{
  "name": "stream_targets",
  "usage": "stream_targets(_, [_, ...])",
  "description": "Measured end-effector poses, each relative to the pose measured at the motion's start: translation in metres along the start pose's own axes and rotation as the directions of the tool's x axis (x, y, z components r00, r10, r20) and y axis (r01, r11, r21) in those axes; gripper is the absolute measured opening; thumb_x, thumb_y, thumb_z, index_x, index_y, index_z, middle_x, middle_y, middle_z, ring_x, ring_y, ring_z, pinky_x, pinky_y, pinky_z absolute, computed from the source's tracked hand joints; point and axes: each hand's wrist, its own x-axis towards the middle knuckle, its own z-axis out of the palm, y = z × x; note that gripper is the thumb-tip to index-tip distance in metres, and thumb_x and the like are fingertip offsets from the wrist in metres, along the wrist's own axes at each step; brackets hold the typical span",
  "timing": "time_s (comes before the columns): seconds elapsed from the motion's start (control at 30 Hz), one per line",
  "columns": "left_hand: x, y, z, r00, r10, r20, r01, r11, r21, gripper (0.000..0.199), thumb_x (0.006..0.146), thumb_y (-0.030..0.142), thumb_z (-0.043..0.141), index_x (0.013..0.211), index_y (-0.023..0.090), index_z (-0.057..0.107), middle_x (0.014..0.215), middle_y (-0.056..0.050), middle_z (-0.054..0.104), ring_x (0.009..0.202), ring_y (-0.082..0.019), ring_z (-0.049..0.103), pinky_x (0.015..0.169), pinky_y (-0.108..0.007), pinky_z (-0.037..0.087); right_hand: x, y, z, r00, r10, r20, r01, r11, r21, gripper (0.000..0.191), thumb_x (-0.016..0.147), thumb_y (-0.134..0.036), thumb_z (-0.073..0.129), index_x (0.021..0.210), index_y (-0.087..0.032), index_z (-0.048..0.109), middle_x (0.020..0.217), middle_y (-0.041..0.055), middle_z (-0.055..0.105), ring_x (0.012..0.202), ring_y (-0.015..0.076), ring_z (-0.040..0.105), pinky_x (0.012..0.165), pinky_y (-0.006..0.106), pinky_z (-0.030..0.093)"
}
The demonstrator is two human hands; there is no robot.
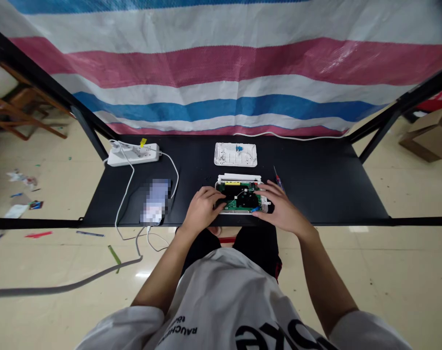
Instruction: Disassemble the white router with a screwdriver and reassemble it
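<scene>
Here, the circuit board (230,204) sits in its white case (237,212) on the counter (326,189), half-curled left hand (204,205) and right hand (282,208) at opposite ends; whether either grip holds it, I cannot tell.

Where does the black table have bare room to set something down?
Widest: the black table from the screwdriver to the right edge. Smaller: between the looped white cable and white casing piece. Crowded: front centre, where the left hand and right hand touch the opened device; also the left side, with power strip and phone.
</scene>
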Motion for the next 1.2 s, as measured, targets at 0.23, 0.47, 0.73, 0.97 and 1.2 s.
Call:
stream_targets(0.23, [0.003, -0.006, -0.004, 1.000, 0.024, 0.010, -0.025, 0.998, 0.062, 0.024, 0.107, 0.033, 0.060, 0.120, 0.029, 0.079, 0.121, -0.004, 0.081, 0.119, -0.029, 0.064, 0.109, -0.047, 0.054, 0.010, -0.005, -0.002, 0.995, 0.055, -0.078, -0.065, 0.990, -0.125, 0.012, 0.097, -0.031, 0.074, 0.108, -0.030, 0.079, 0.106, 0.0073, 0.082, 0.106, 0.0344, 0.071, 0.095, 0.057, 0.061])
stream_targets(0.47, [0.021, -0.007, -0.010, 0.997, 0.024, 0.080, -0.038, 0.985, 0.171, 0.030, 0.098, 0.029, 0.074, 0.128, 0.028, 0.077, 0.120, -0.005, 0.081, 0.120, -0.032, 0.065, 0.103, -0.047, 0.055, 0.012, -0.006, 0.014, 0.997, 0.077, -0.011, -0.077, 0.959, -0.272, 0.027, 0.091, -0.033, 0.083, 0.117, -0.029, 0.078, 0.114, 0.0085, 0.083, 0.106, 0.0366, 0.070, 0.088, 0.053, 0.060])
stream_targets(0.73, [0.033, -0.008, -0.013, 0.987, 0.075, 0.143, -0.104, 0.972, 0.209, 0.039, 0.091, 0.027, 0.083, 0.129, 0.022, 0.076, 0.123, -0.008, 0.080, 0.121, -0.031, 0.063, 0.104, -0.044, 0.054, 0.017, -0.006, 0.010, 0.994, 0.089, 0.063, -0.066, 0.950, -0.307, 0.031, 0.091, -0.030, 0.084, 0.121, -0.028, 0.075, 0.121, 0.0080, 0.081, 0.110, 0.0348, 0.070, 0.087, 0.048, 0.059])
stream_targets(0.97, [0.042, -0.015, -0.018, 0.956, 0.200, 0.214, -0.235, 0.960, 0.151, 0.035, 0.094, 0.024, 0.080, 0.129, 0.019, 0.074, 0.125, -0.008, 0.078, 0.129, -0.030, 0.060, 0.107, -0.044, 0.052, 0.022, -0.012, -0.004, 0.979, 0.086, 0.184, -0.008, 0.923, -0.385, 0.033, 0.091, -0.029, 0.085, 0.119, -0.026, 0.068, 0.116, 0.0074, 0.079, 0.109, 0.0308, 0.070, 0.085, 0.041, 0.057])
stream_targets(1.2, [0.054, -0.018, -0.025, 0.940, 0.194, 0.282, -0.216, 0.975, 0.049, 0.031, 0.091, 0.022, 0.081, 0.120, 0.018, 0.073, 0.119, -0.010, 0.074, 0.125, -0.028, 0.065, 0.104, -0.038, 0.055, 0.022, -0.013, -0.002, 0.976, 0.020, 0.217, 0.075, 0.905, -0.418, 0.031, 0.090, -0.029, 0.086, 0.108, -0.024, 0.061, 0.108, 0.0091, 0.075, 0.105, 0.0327, 0.067, 0.087, 0.043, 0.055])
